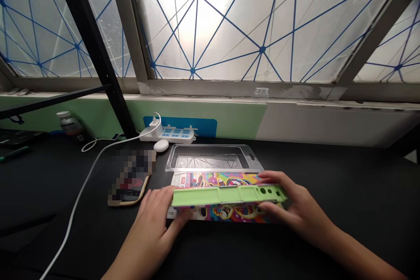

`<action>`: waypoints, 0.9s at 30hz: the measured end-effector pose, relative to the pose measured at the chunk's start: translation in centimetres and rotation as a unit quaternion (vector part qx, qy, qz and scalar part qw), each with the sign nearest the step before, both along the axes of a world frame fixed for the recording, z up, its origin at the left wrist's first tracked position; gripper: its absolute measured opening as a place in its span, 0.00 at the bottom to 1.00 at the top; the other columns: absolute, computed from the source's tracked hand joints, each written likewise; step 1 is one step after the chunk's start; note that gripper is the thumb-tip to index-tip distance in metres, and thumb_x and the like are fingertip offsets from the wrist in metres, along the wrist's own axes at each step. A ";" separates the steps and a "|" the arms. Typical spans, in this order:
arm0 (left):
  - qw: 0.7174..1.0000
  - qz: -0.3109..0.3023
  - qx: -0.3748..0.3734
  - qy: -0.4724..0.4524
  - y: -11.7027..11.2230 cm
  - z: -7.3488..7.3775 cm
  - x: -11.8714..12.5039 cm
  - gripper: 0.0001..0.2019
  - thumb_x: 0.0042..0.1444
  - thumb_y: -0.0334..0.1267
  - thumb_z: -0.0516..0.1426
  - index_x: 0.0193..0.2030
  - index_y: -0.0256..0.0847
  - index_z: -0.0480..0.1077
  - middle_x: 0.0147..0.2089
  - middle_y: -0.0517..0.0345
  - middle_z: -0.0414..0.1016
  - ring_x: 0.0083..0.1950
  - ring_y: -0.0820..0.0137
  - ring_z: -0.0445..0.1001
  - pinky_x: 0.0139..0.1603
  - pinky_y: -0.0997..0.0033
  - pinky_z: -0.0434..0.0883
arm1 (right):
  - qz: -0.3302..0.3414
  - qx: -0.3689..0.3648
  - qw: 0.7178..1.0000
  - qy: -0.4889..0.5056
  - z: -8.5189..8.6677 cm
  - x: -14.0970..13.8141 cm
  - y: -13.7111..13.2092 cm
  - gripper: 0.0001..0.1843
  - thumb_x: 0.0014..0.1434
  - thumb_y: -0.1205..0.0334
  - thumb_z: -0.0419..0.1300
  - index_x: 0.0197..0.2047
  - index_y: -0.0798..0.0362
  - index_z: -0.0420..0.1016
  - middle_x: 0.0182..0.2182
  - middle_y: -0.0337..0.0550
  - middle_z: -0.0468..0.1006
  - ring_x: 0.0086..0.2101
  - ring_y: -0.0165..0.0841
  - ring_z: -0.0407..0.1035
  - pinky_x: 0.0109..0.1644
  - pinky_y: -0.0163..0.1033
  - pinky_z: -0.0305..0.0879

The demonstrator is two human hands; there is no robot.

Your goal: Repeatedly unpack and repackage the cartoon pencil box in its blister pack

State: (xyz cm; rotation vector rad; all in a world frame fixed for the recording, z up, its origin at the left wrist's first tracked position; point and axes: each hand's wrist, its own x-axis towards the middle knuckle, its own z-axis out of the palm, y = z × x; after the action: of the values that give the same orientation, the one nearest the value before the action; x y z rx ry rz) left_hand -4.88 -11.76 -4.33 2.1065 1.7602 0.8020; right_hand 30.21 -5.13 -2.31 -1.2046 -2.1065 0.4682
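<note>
A long light-green plastic case is turned so that a narrow side faces me; dark round holes show near its right end. My left hand is closed on the left end, fingers behind and thumb in front. At the other end my right hand grips it between thumb and fingers. Beneath the case lies a colourful printed card, partly covered by it. Just behind the card is a clear plastic blister tray with nothing visible inside.
A phone, partly pixelated, lies left of the card. Behind it are a white earbud case and a power strip. A white cable runs across the left side. A bottle and black metal post stand back left.
</note>
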 end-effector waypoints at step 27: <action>0.996 -0.041 0.025 0.069 0.0 -1.4 -0.9 0.38 0.69 0.49 0.52 0.78 0.52 0.34 0.72 0.52 0.62 0.68 0.52 0.66 0.68 0.47 0.64 | 0.055 0.221 0.955 -0.191 1.0 -3.2 1.8 0.07 0.69 0.61 0.57 0.47 0.50 0.75 0.41 0.46 0.79 0.38 0.38 0.71 0.40 0.44 0.61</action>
State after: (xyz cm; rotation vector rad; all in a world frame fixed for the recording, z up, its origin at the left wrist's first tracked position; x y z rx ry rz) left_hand -5.73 -11.73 -5.72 2.3013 1.7236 0.7017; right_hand 26.99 -3.36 -1.35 -0.9711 -2.4383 -0.2087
